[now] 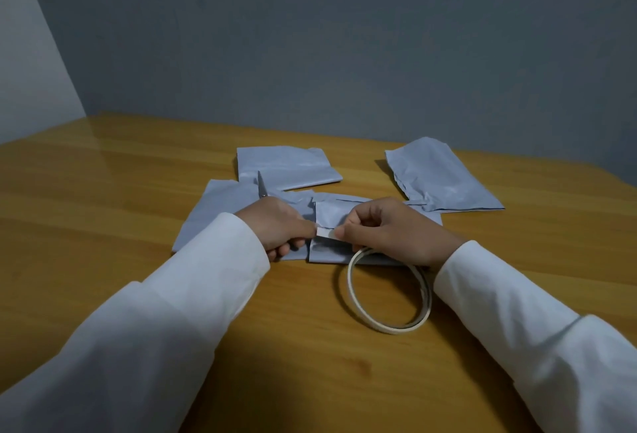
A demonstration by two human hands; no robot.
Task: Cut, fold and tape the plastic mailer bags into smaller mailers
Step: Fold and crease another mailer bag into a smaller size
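On the glossy wooden desk (pixel 103 225), both hands work over a small folded grey plastic mailer piece (pixel 325 217) lying near the middle of the desk, towards its near edge. The left hand (pixel 275 227) and the right hand (pixel 389 227), both in long white sleeves, each pinch one end of a short white strip of tape (pixel 324 233) with curled fingers, holding it stretched across the fold of that piece. The left hand also seems to hold a pair of metal scissors (pixel 262 186), whose blades point up and away from behind its knuckles; the handles are hidden. A thin white ring of tape roll (pixel 387 291) lies flat on the desk just nearer than the right hand, its far rim resting on the mailer's near edge. A larger grey plastic sheet (pixel 213 215) lies under the left hand. Another folded grey mailer (pixel 286 167) lies farther back, and a crumpled grey mailer bag (pixel 441 177) sits towards the far right edge.
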